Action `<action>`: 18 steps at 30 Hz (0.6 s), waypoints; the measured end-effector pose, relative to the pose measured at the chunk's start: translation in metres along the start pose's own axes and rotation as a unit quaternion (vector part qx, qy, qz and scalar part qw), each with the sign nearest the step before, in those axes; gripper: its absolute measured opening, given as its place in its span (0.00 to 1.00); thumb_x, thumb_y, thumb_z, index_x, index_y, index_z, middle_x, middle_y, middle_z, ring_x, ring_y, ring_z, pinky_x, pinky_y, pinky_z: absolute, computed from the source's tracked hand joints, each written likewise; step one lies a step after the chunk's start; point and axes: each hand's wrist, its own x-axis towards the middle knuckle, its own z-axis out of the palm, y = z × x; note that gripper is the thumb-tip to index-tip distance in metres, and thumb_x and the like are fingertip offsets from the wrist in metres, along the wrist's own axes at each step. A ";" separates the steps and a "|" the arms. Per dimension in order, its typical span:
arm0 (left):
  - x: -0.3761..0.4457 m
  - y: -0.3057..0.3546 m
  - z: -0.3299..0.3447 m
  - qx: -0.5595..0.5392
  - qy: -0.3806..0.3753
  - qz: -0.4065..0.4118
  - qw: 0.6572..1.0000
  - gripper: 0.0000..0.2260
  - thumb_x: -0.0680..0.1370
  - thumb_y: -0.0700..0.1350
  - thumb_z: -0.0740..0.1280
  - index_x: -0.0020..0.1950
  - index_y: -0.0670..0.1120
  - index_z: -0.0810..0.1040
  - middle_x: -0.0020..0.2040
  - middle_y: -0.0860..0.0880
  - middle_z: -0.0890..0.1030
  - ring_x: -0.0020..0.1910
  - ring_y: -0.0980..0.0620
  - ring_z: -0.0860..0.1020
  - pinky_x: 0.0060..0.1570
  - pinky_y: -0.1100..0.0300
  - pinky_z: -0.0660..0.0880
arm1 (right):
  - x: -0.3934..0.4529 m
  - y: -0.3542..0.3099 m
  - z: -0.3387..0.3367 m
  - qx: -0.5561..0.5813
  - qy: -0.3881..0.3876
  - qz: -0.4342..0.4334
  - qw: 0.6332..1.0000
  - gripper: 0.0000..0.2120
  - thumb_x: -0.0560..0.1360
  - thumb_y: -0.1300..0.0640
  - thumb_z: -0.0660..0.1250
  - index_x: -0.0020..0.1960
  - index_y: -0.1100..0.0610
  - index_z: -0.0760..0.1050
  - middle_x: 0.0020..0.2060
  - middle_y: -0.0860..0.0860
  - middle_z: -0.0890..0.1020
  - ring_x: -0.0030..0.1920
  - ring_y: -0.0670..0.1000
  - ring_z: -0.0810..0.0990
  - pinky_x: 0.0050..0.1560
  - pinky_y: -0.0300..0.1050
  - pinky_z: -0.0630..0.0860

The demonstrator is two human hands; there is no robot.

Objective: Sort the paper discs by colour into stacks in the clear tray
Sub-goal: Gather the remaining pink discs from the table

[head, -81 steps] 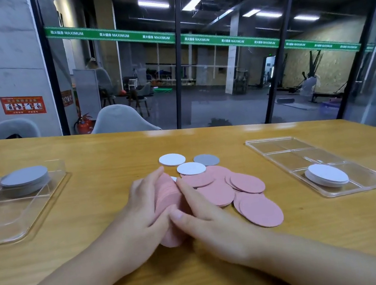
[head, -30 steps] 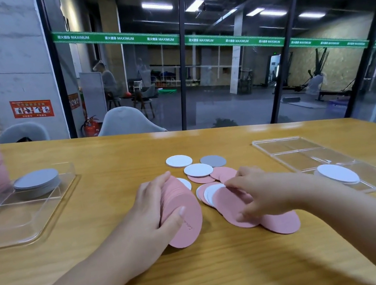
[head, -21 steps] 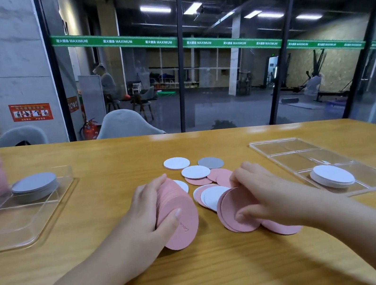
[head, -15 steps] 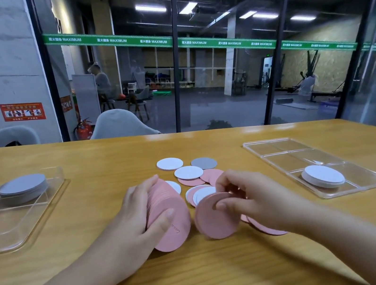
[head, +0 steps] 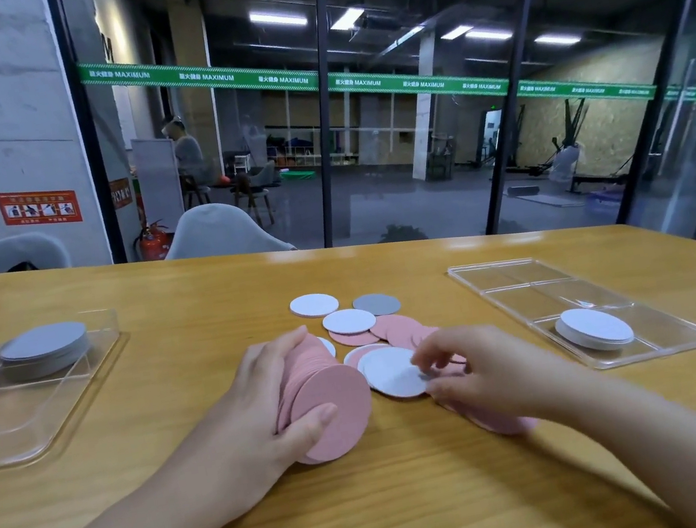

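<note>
Gripping pink stack (head: 320, 399) on edge on table (head: 185, 291) in left hand (head: 256, 413); right hand (head: 474, 369), fingers curled at white disc (head: 394, 371), grasp unclear: slide aside, lift only pinks.

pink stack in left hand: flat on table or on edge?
On edge. The pink stack stands tilted on its rim on the table, front face toward the camera, left hand curled round it.
</note>
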 end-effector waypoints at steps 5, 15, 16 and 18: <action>-0.001 0.001 -0.001 0.005 -0.008 0.010 1.000 0.28 0.73 0.61 0.63 0.65 0.72 0.48 0.61 0.75 0.53 0.58 0.76 0.62 0.54 0.75 0.64 | -0.002 0.014 -0.022 -0.043 -0.086 0.074 0.993 0.17 0.69 0.43 0.72 0.56 0.41 0.73 0.53 0.39 0.77 0.53 0.40 0.74 0.55 0.37 0.72; -0.001 0.000 0.000 0.001 0.000 0.014 1.000 0.29 0.74 0.60 0.64 0.69 0.68 0.50 0.60 0.74 0.56 0.57 0.77 0.62 0.51 0.80 0.62 | -0.003 0.003 -0.015 -0.073 -0.155 0.140 0.975 0.28 0.68 0.41 0.72 0.64 0.44 0.66 0.53 0.41 0.73 0.52 0.45 0.73 0.48 0.37 0.70; -0.001 0.000 0.000 0.002 0.000 0.014 1.000 0.29 0.74 0.60 0.64 0.68 0.68 0.50 0.60 0.74 0.55 0.57 0.77 0.62 0.51 0.80 0.62 | -0.003 0.004 -0.015 -0.086 -0.151 0.145 0.974 0.31 0.68 0.40 0.72 0.66 0.45 0.65 0.57 0.43 0.71 0.55 0.47 0.73 0.52 0.41 0.71; -0.001 0.000 0.000 0.003 -0.002 0.017 1.000 0.29 0.73 0.61 0.63 0.67 0.69 0.49 0.60 0.74 0.55 0.57 0.77 0.61 0.52 0.79 0.62 | -0.006 0.006 -0.020 -0.114 -0.142 0.145 0.973 0.33 0.67 0.38 0.71 0.67 0.46 0.64 0.62 0.44 0.69 0.59 0.48 0.71 0.58 0.44 0.70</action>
